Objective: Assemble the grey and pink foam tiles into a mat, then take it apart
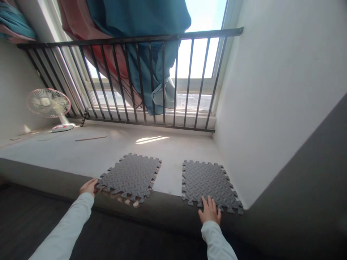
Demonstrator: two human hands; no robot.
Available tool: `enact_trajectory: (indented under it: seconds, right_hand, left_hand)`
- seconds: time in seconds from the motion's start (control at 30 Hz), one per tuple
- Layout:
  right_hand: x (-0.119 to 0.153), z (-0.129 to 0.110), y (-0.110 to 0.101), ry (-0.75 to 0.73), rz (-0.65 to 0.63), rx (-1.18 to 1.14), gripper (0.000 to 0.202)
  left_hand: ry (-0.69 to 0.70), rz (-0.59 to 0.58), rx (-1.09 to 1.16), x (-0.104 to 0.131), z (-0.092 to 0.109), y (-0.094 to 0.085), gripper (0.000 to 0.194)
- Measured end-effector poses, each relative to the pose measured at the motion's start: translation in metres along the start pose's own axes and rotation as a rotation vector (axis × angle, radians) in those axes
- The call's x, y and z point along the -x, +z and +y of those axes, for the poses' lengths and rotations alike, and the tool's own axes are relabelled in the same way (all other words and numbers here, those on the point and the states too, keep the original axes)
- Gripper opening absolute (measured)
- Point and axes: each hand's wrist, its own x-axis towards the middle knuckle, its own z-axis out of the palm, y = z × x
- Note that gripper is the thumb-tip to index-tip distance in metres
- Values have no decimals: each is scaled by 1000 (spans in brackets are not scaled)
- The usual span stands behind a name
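Observation:
Two dark grey foam puzzle mats with a raised tread pattern and toothed edges lie on the white window ledge. The left foam mat (131,175) sticks out past the front edge of the ledge, with pinkish-brown tabs showing under its near side. My left hand (89,187) is closed at its near left corner, thumb and fingers on the edge. The right foam mat (208,182) lies close to the side wall. On its near edge rests my right hand (210,212), fingers spread and holding nothing. A strip of bare ledge separates the mats.
A small white fan (63,121) with a pink rim stands at the ledge's left end. Near it lies a thin brown stick (90,138). Black railing (138,77) runs along the window, with teal and red curtains (141,18) behind it. A white wall (271,90) rises at right.

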Motion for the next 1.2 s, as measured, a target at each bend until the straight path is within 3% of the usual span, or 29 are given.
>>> enact_trajectory:
  seconds: [0.1,0.17,0.27,0.37,0.43,0.53,0.83,1.2]
  right_hand:
    - [1,0,-1,0,-7,14,58]
    - [1,0,0,2,-11,17,58]
    - [-1,3,3,-9,-9,22,58]
    - [-1,6,6,-34,1,24,59]
    - [-1,7,6,-41,3,26,58]
    - [0,8,6,-40,0,24,58]
    - [0,8,7,-48,5,-5,58]
    - [-2,6,7,-47,-26,-35,58]
  left_hand:
    - [93,-10,-321,19,2,12,12]
    - [335,-219,-557,47,2,23,11]
    - [600,-680,-908,106,-2,42,18]
    - [683,-822,-1200,158,-5,57,23]
    - [677,-806,-1306,178,-6,62,29]
    - [659,-731,-1381,188,-7,67,29]
    - [643,-635,-1439,179,-18,58,29]
    - [541,-657,-1448,175,-32,55,32]
